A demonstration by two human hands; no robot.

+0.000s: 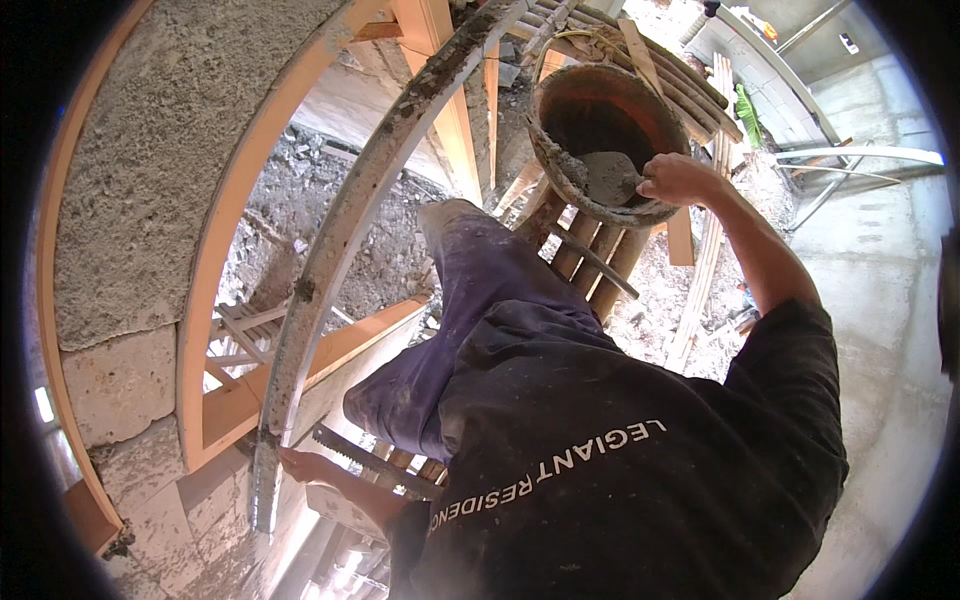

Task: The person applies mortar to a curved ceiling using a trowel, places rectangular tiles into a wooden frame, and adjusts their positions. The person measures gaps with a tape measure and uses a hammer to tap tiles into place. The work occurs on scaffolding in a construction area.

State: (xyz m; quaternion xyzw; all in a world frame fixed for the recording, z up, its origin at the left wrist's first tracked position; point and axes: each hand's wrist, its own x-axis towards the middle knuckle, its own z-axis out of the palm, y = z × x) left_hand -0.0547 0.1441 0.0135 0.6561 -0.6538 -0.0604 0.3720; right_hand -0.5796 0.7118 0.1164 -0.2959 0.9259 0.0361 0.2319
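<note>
A long, mortar-spattered metal straightedge (345, 215) rises in a curve at my left, beside a wooden frame. My left hand (312, 472) is low on its edge, closed around it, with the fingertips partly hidden. Near that hand lies a handsaw (365, 460), its toothed blade showing. At the upper right, a round dark bucket (560, 110) stands tilted toward me on planks. My right hand (682, 182) is at its near right rim, fingers closed. By the fingertips, inside the bucket, is a flat grey mass of mortar (608, 176); any tool under it is hidden.
A wooden frame (235, 210) is set against the rough block wall (150, 130) on the left. Bamboo poles (603, 265) form a platform under the bucket. Rubble (385, 250) covers the ground below. A plastered grey wall (870, 300) stands on the right.
</note>
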